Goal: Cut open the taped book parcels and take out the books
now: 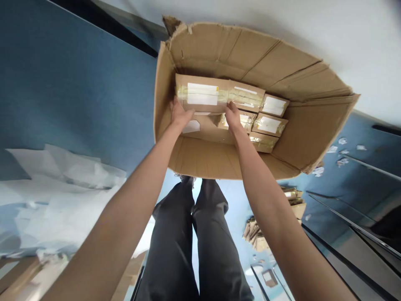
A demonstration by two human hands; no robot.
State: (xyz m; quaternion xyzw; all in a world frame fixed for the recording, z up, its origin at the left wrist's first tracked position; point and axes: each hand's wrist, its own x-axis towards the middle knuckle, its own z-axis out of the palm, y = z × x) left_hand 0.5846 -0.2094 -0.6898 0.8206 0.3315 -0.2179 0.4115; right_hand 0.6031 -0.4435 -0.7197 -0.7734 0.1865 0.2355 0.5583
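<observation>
Both my arms reach down into a large open cardboard carton point(213, 156). Inside it, a small taped cardboard box point(180, 80) with a white label lies along the far wall at the left. My left hand point(181, 113) grips its near left corner, thumb along the near edge. At its near right corner is my right hand point(232, 116), fingers closed against the edge. Beside it to the right are more taped boxes point(247, 94), point(273, 105) in rows, several with white labels. A box point(205, 126) with a pale label lies lower, in front of my left hand.
The carton stands by a white wall point(344, 37) on a blue floor point(78, 96). White sheets point(69, 184) lie at the left. Flattened cardboard pieces point(255, 234) are at the right of my legs point(213, 234). Crumpled paper scraps point(343, 161) lie farther right.
</observation>
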